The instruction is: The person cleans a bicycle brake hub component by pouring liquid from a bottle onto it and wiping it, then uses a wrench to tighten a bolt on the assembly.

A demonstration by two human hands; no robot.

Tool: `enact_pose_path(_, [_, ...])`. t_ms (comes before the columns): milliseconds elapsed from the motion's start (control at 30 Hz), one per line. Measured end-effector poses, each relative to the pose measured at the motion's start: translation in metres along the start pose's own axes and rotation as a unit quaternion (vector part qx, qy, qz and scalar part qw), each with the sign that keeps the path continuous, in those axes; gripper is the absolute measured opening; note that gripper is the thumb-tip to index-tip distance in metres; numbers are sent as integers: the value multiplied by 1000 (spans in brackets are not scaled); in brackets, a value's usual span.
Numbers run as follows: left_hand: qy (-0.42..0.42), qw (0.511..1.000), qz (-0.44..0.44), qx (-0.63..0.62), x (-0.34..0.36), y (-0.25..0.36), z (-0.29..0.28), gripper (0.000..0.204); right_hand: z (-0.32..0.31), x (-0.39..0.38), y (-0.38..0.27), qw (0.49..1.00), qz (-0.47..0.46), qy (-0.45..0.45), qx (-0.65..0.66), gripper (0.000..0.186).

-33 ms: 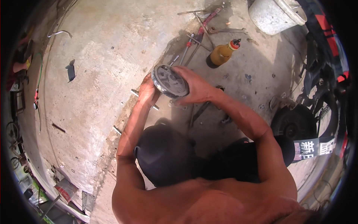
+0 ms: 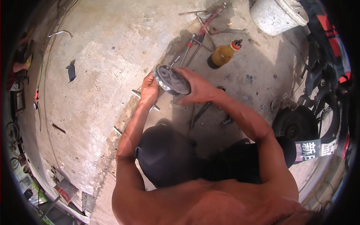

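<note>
A round, grey metal part (image 2: 171, 79), which looks like a brake drum with parts set inside its rim, is held up off the floor in front of me. My left hand (image 2: 150, 89) is closed on its left edge. Round its right side curls my right hand (image 2: 198, 87), with the fingertips partly hidden behind it. The part is tilted, its open face showing upward. Below my left wrist lies a short metal rod (image 2: 155, 108) on the concrete. A bottle of amber liquid with a red cap (image 2: 222, 56) stands beyond my right hand.
Beyond the hands lie a wrench (image 2: 232, 30), a red-handled tool (image 2: 204, 30) and several thin metal bars. A whitish bucket (image 2: 273, 18) stands at the far right. To my right are a black wheel (image 2: 293, 125) and scattered small hardware.
The round part has tilted slightly. The fingers of my left hand have shifted a little along its edge. My right hand keeps about the same grip.
</note>
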State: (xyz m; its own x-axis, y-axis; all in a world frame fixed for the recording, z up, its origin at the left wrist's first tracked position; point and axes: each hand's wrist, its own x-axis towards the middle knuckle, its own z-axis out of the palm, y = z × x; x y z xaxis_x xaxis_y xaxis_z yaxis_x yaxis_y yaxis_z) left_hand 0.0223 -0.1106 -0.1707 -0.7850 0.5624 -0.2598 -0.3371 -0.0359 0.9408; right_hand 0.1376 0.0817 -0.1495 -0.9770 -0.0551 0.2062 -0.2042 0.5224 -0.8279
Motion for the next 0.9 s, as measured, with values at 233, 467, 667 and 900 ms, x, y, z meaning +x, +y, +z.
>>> enact_pose_path(233, [-8, 796, 354, 491, 4, 9, -16, 13, -7, 10, -14, 865, 272, -108, 408, 78])
enact_pose_path(467, [94, 935, -224, -258, 0, 18, 4, 26, 2, 3, -19, 998, 55, -28, -8, 113])
enact_pose_path(667, [-40, 770, 344, 536, -4, 25, -17, 12, -6, 12, -9, 892, 260, -91, 358, 96])
enact_pose_path(900, [-78, 910, -287, -290, 3, 5, -29, 25, 3, 6, -17, 957, 182, -98, 202, 93])
